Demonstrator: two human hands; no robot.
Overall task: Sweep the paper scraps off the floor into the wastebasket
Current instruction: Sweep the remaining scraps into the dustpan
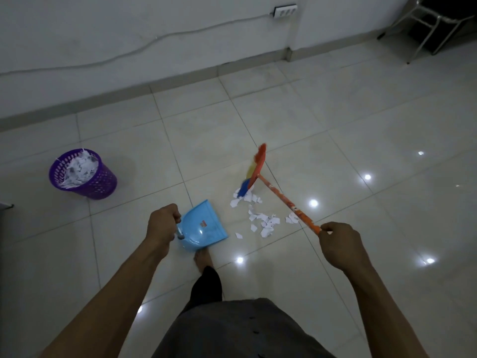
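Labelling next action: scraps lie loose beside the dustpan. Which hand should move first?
Right. The right hand grips the broom, bristles touching the paper scraps; sweeping would likely push them into the dustpan the left hand holds beside them.

Left hand [162, 223] gripping blue dustpan [204, 226] handle, right hand [338, 244] holding orange broom [281, 197], bristles at white scraps [260, 218] just right of dustpan, purple wastebasket [85, 177] holding paper well left, tiled floor [361, 125]
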